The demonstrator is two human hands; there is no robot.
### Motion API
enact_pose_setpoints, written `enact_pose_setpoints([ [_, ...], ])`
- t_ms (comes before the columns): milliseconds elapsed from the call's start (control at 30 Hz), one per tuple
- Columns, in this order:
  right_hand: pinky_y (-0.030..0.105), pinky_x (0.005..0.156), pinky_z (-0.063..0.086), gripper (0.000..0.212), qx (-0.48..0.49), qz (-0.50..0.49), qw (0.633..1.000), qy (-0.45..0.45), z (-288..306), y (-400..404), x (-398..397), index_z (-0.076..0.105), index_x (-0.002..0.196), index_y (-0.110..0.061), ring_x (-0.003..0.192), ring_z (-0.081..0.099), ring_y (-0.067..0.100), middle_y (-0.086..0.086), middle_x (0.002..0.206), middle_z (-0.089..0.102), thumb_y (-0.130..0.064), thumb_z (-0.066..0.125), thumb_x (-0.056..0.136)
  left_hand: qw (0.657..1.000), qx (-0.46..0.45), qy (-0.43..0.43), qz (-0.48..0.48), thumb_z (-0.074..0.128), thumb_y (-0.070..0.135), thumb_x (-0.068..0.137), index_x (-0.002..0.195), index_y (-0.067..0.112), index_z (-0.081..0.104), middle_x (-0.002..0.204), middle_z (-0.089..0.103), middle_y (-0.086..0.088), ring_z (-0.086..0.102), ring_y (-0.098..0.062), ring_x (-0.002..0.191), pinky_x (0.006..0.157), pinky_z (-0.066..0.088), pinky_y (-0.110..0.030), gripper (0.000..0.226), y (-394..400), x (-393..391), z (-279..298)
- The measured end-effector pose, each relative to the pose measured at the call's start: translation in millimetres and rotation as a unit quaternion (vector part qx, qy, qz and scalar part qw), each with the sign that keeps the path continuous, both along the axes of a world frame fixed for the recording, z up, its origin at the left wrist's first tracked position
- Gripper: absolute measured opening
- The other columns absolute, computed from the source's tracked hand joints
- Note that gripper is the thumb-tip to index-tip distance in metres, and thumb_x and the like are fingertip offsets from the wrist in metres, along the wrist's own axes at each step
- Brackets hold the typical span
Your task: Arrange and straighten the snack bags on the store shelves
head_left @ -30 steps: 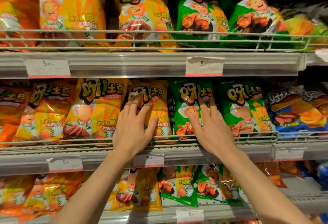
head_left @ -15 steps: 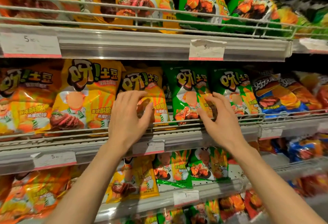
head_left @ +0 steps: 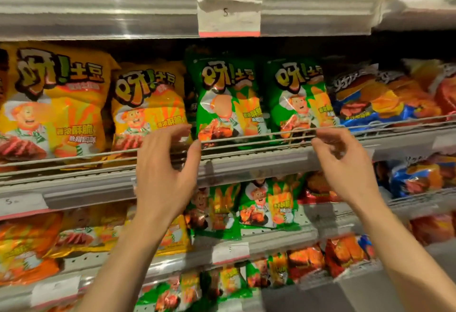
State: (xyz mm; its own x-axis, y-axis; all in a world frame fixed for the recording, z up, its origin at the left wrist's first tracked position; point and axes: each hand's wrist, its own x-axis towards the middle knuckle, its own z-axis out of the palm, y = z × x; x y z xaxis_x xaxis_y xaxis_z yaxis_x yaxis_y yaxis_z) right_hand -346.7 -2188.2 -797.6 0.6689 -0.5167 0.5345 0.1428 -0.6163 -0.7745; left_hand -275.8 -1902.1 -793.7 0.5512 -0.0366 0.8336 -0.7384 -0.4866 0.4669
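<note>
On the middle shelf stand two yellow snack bags, a large one (head_left: 54, 104) at the left and a smaller one (head_left: 148, 106) beside it. To their right stand two green bags (head_left: 227, 99) (head_left: 298, 97), both upright behind the wire rail (head_left: 246, 136). My left hand (head_left: 165, 171) hovers in front of the rail below the smaller yellow bag, fingers apart and curved, holding nothing. My right hand (head_left: 345, 163) is loosely curled just below the right green bag, its fingertips at the rail, with nothing in it.
Blue and orange bags (head_left: 365, 99) fill the shelf to the right. A price tag (head_left: 229, 16) hangs on the shelf edge above. Lower shelves hold more yellow, green (head_left: 269, 205) and red bags, some leaning. Shelf edges (head_left: 259, 163) jut toward me.
Both hands have drawn back and down from the bag fronts to the wire rail. The view has come closer and shifted right, and the green bags now stand straighter.
</note>
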Motion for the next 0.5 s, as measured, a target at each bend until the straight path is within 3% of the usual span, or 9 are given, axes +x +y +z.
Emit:
enact_pose_setpoints([
  [133, 0.000, 0.063, 0.042, 0.016, 0.007, 0.037, 0.999, 0.002, -1, -46, 3, 0.066, 0.114, -0.026, 0.084, 0.058, -0.014, -0.014, 0.102, 0.068, -0.032, 0.062, 0.100, 1.000, -0.007, -0.006, 0.018, 0.061, 0.032, 0.096, 0.118, 0.016, 0.064, 0.109, 0.060, 0.008, 0.058, -0.016, 0.105, 0.091, 0.051, -0.049, 0.027, -47, -4, 1],
  [267, 0.010, 0.067, 0.048, 0.012, -0.007, 0.092, 0.996, -0.014, 1, -93, 4, 0.066, 0.108, -0.026, 0.082, 0.061, -0.002, -0.010, 0.094, 0.068, -0.031, 0.064, 0.099, 0.998, -0.046, -0.014, 0.051, 0.062, 0.031, 0.096, 0.118, 0.013, 0.062, 0.112, 0.060, -0.001, 0.061, -0.021, 0.102, 0.088, 0.052, -0.039, 0.028, -98, -12, 0],
  [367, 0.023, 0.069, 0.052, 0.012, -0.077, 0.083, 0.993, -0.041, 9, -145, 3, 0.066, 0.108, -0.023, 0.077, 0.060, 0.007, -0.007, 0.091, 0.068, -0.028, 0.066, 0.097, 0.997, -0.033, -0.030, 0.069, 0.063, 0.026, 0.096, 0.117, 0.010, 0.062, 0.109, 0.058, -0.002, 0.061, -0.026, 0.099, 0.086, 0.051, -0.041, 0.026, -147, -17, 1],
  [433, 0.039, 0.073, 0.055, 0.011, -0.156, 0.050, 0.985, -0.056, 17, -180, 8, 0.067, 0.103, -0.022, 0.077, 0.062, 0.016, -0.005, 0.087, 0.066, -0.025, 0.069, 0.093, 0.997, -0.006, -0.035, 0.075, 0.063, 0.024, 0.095, 0.116, 0.009, 0.062, 0.109, 0.059, -0.002, 0.059, -0.024, 0.101, 0.089, 0.048, -0.032, 0.026, -186, -21, 4],
  [500, 0.045, 0.073, 0.054, 0.008, -0.212, 0.029, 0.974, -0.072, 24, -209, 13, 0.068, 0.097, -0.020, 0.076, 0.061, 0.020, -0.003, 0.084, 0.063, -0.022, 0.072, 0.090, 0.996, 0.009, -0.042, 0.082, 0.064, 0.024, 0.094, 0.116, 0.007, 0.063, 0.110, 0.060, -0.005, 0.056, -0.021, 0.104, 0.090, 0.042, -0.023, 0.027, -224, -24, 10],
])
